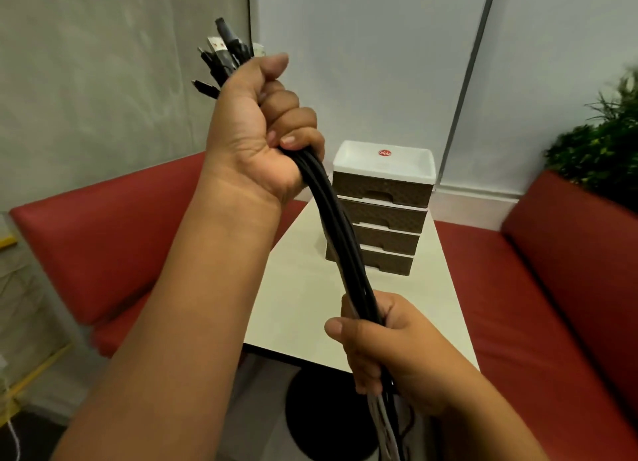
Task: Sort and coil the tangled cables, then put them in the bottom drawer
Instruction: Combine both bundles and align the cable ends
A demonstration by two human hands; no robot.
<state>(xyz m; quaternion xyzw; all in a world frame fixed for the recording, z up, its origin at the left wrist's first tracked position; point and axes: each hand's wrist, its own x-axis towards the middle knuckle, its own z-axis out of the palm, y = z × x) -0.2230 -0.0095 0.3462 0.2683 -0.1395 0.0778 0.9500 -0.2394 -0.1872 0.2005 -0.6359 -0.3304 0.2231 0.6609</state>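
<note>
A bundle of black and white cables (340,239) runs straight between my two hands, above the table. My left hand (262,129) is raised high and clenched around the upper end, with several plug ends (226,58) sticking out above the fist. My right hand (383,350) grips the same bundle lower down, near the table's front edge; the loose tails hang below it out of view. Behind the cables a small drawer unit (383,201) with brown fronts and a white top stands on the table. Its bottom drawer (386,262) is closed.
The white table (303,308) stands on a black round base (321,412). Red benches (103,246) flank it on the left and right. A green plant (600,143) sits at the right, and pale walls rise behind.
</note>
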